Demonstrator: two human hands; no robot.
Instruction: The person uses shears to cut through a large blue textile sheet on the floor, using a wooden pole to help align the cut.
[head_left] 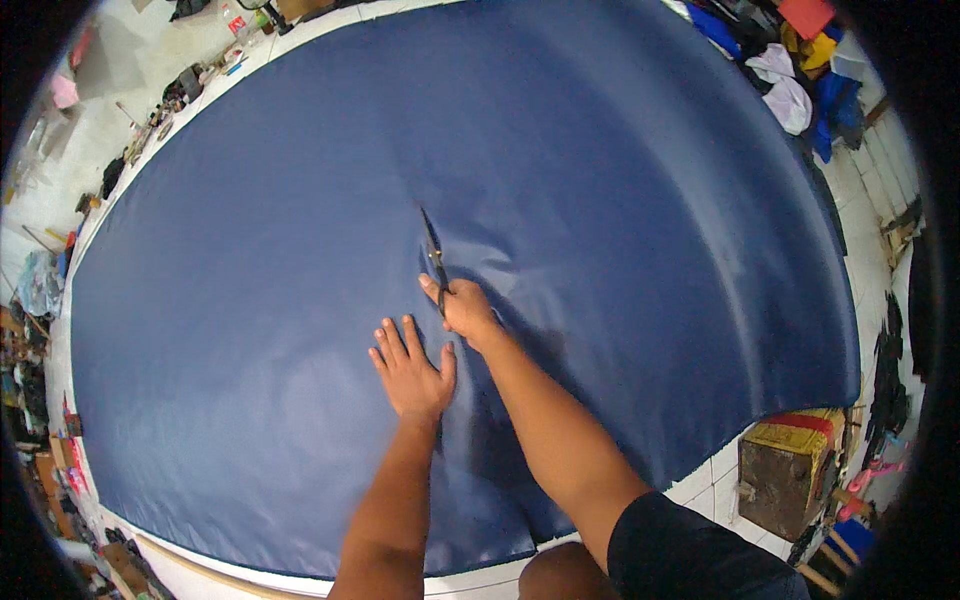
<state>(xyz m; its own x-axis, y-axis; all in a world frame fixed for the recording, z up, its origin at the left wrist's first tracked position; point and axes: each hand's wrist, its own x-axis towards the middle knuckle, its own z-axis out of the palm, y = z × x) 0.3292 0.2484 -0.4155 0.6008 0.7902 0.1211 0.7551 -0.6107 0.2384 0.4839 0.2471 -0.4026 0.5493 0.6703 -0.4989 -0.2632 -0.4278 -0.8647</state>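
A large sheet of dark blue, slightly shiny material [250,220] spreads over most of the view. My right hand [467,308] is closed round the handles of dark scissors [433,240], whose blades point away from me near the middle of the sheet. Below them a slit runs back toward my knee, with the material rumpled along its right side. My left hand [412,378] lies flat on the sheet just left of the slit, fingers spread, holding nothing. How far the scissor blades are apart is hard to make out.
White floor tiles [715,470] border the sheet. A worn brown and yellow box [783,470] stands at the lower right. Piled cloths [785,95] lie at the far right. Small clutter lines the left edge, and a clear bottle [236,25] stands at the far left.
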